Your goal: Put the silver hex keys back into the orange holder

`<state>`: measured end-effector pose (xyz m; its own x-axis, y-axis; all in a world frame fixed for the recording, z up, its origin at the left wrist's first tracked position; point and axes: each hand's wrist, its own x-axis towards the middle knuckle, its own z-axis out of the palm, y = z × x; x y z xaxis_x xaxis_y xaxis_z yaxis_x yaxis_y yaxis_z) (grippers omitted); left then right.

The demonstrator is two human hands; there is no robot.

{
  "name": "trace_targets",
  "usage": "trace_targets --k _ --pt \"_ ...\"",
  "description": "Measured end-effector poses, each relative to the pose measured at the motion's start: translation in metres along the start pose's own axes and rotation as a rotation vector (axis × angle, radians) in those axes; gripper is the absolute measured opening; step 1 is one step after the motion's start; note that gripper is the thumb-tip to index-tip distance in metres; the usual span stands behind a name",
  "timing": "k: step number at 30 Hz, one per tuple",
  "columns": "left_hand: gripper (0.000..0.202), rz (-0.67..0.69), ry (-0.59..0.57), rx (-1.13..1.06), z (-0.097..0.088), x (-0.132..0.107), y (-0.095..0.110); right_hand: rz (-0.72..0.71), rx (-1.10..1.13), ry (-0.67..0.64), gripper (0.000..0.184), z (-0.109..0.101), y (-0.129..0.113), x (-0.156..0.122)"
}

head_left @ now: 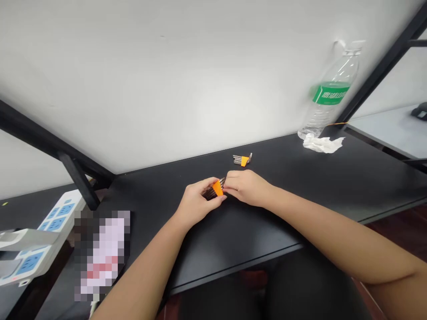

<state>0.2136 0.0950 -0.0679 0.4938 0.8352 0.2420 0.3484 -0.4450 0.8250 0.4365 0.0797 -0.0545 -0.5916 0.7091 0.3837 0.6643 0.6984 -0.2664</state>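
Orange holder (218,188) over middle of bench (213,249), pinched in your left hand's grip (196,200). Your right hand's grip (248,187) pinches ends of its hex keys (209,193). Second key set (244,161) near back edge; bottle (330,94), tissue (323,144) by back right corner.

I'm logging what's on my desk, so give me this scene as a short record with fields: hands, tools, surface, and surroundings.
Surface: black table
Left hand: holding an orange holder with metal keys in it
Right hand: fingertips at the keys' right end; whether they pinch, cannot tell
Other set: second orange holder, also with keys, lying beyond the hands, untouched
Back right: clear bottle with green label; crumpled white tissue by its base
Far left: white power strip with blue sockets
Near left: pixelated item, unidentifiable
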Motion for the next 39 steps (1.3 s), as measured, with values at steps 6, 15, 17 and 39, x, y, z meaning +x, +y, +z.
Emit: trace_targets --k 6,15,17,39 --pt "0.044 -0.048 0.090 -0.029 -0.002 0.001 0.003 0.234 -0.147 -0.069 0.015 -0.016 0.024 -0.004" --pt "0.044 -0.047 0.120 0.008 -0.005 0.001 0.002 0.340 0.041 -0.224 0.015 -0.015 0.054 -0.007" --pt "0.044 -0.041 0.116 0.009 -0.005 0.000 0.002 0.372 0.036 -0.231 0.016 -0.015 0.053 -0.006" --pt "0.045 -0.031 0.094 0.054 -0.003 0.001 -0.002 0.651 0.183 -0.418 0.014 -0.025 0.054 -0.005"
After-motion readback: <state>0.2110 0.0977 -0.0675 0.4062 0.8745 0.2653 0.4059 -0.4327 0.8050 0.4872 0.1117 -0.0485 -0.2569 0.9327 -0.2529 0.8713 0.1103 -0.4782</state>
